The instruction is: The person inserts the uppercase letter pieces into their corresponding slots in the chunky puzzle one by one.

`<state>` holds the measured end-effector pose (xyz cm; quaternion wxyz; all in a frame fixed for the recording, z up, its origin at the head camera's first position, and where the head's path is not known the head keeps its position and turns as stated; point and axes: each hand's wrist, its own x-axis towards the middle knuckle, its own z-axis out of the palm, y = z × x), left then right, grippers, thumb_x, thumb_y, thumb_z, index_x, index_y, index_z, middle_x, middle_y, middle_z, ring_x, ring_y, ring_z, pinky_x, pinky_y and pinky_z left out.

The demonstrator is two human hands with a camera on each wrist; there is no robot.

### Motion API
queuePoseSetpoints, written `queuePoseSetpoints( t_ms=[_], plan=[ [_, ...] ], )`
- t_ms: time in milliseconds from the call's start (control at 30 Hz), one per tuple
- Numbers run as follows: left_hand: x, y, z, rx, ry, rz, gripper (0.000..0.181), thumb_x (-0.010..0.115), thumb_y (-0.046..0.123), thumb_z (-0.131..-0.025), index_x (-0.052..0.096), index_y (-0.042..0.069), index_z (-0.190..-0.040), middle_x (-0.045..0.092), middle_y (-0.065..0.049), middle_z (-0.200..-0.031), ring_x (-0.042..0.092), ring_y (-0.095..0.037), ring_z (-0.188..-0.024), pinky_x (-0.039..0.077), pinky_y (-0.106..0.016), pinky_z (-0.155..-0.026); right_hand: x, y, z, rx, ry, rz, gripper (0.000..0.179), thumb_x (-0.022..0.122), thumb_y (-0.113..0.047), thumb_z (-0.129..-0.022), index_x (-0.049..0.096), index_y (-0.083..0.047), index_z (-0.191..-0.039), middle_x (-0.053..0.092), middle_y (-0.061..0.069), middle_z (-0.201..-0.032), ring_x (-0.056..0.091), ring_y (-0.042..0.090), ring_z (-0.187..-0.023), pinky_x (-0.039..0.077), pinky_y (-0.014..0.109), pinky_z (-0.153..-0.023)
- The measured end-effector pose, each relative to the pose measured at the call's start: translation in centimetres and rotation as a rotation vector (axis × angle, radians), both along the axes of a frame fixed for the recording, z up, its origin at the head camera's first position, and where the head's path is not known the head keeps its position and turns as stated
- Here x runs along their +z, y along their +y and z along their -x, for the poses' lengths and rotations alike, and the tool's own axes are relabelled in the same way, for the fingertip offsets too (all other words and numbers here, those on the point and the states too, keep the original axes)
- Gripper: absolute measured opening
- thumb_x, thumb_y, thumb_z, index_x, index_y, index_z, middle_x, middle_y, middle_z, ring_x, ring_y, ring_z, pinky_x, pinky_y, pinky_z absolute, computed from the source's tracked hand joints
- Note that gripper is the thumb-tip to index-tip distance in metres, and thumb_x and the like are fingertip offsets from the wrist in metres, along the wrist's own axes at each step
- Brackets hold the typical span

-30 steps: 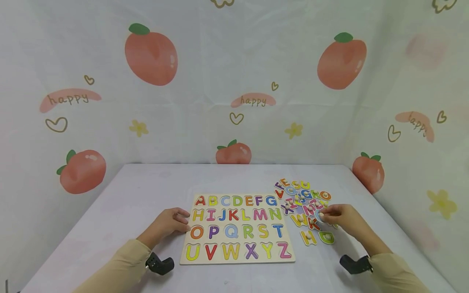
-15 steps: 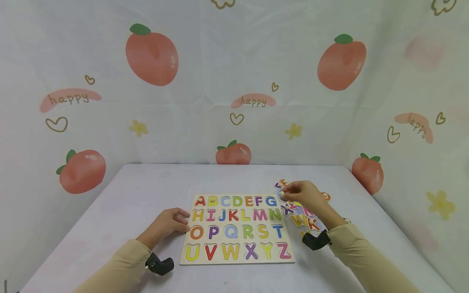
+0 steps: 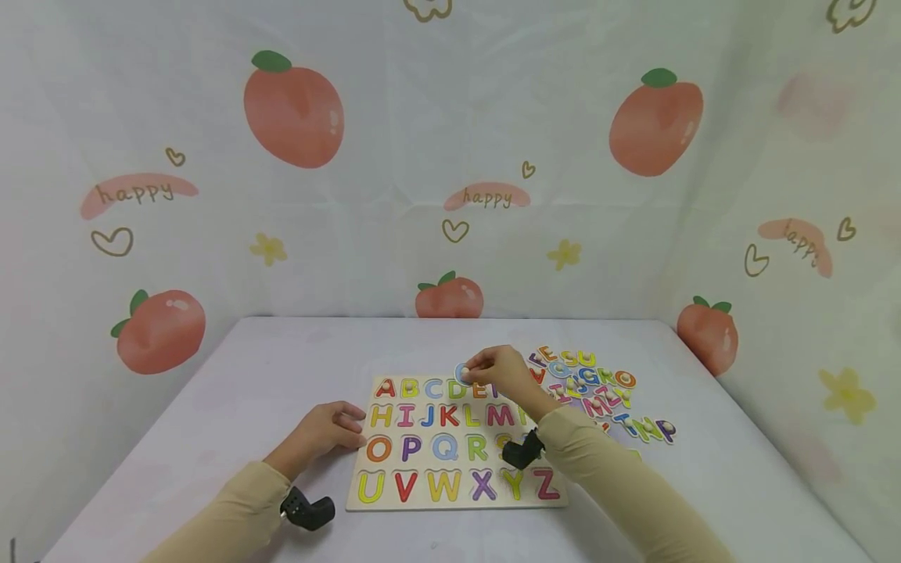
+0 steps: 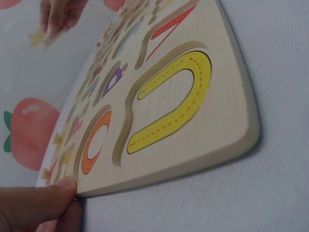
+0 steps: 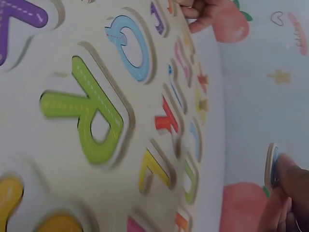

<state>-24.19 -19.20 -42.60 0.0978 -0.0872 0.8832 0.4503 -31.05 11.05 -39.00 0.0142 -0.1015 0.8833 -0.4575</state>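
Observation:
My right hand (image 3: 501, 374) pinches a round light-blue letter piece (image 3: 461, 373), probably the C, above the top row of the wooden alphabet puzzle board (image 3: 426, 450). In the right wrist view that piece (image 5: 270, 166) is edge-on between thumb and finger, apart from the board. At the board's left edge, my left hand (image 3: 325, 430) grips the rim; the left wrist view has its thumb (image 4: 63, 186) on the upper surface and a finger against the side below. Knobbed A (image 3: 385, 387) and B (image 3: 409, 388) pieces sit in their recesses. My right hand and sleeve hide some letters.
Right of the board lies a loose cluster of knobbed letter pieces, among them an orange O (image 3: 625, 378), a pink M (image 3: 597, 405) and a purple P (image 3: 665, 428). My right forearm covers part of it. A fruit-printed cloth backdrop (image 3: 380, 258) stands behind the white table (image 3: 296, 352).
My right hand has carried the light-blue piece left from the letter cluster, over to the board's top row. My left hand has stayed at the board's left edge.

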Motion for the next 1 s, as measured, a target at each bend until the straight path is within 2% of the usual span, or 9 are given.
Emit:
queuePoseSetpoints(
  t_ms=[167, 367, 467, 800, 1000],
  plan=[
    [-0.2, 0.0, 0.1, 0.005, 0.000, 0.003, 0.043, 0.081, 0.009, -0.074, 0.064, 0.003, -0.113, 0.066, -0.006, -0.086, 0.060, -0.017, -0.077, 0.049, -0.028, -0.070, -1.0, -2.3, 0.5, 0.014, -0.036, -0.013, 0.014, 0.079, -0.020, -0.080, 0.073, -0.010, -0.087, 0.070, 0.000, -0.080, 0.061, 0.012, -0.069, 0.048, 0.027, -0.062],
    [-0.2, 0.0, 0.1, 0.010, 0.002, 0.000, 0.042, 0.080, 0.008, -0.074, 0.063, 0.003, -0.112, 0.066, -0.005, -0.086, 0.060, -0.016, -0.076, 0.049, -0.027, -0.069, -2.2, -4.2, 1.2, 0.015, -0.066, 0.001, 0.012, 0.078, -0.018, -0.081, 0.073, -0.009, -0.087, 0.068, 0.001, -0.083, 0.061, 0.012, -0.072, 0.052, 0.025, -0.068],
    [-0.3, 0.0, 0.1, 0.009, 0.005, 0.006, 0.042, 0.080, 0.008, -0.074, 0.063, 0.003, -0.112, 0.066, -0.005, -0.086, 0.060, -0.016, -0.076, 0.050, -0.027, -0.068, -2.7, -5.0, 1.4, 0.005, -0.070, 0.017, 0.012, 0.079, -0.016, -0.079, 0.073, -0.006, -0.085, 0.068, 0.003, -0.079, 0.061, 0.011, -0.069, 0.052, 0.024, -0.066],
    [-0.4, 0.0, 0.2, 0.025, -0.004, 0.006, 0.040, 0.079, 0.007, -0.075, 0.064, 0.003, -0.112, 0.067, -0.005, -0.085, 0.060, -0.016, -0.075, 0.050, -0.027, -0.067, -2.9, -6.0, 1.6, -0.030, -0.122, 0.008, 0.010, 0.078, -0.012, -0.079, 0.071, -0.006, -0.082, 0.066, 0.005, -0.078, 0.060, 0.013, -0.067, 0.050, 0.024, -0.064],
    [-0.4, 0.0, 0.2, 0.010, -0.001, 0.004, 0.041, 0.080, 0.009, -0.075, 0.063, 0.003, -0.112, 0.067, -0.005, -0.085, 0.060, -0.015, -0.074, 0.050, -0.027, -0.067, -3.3, -6.2, 1.9, -0.023, -0.140, -0.019, 0.011, 0.079, -0.012, -0.079, 0.071, -0.006, -0.082, 0.067, 0.004, -0.076, 0.061, 0.014, -0.066, 0.049, 0.024, -0.064]
  ],
)
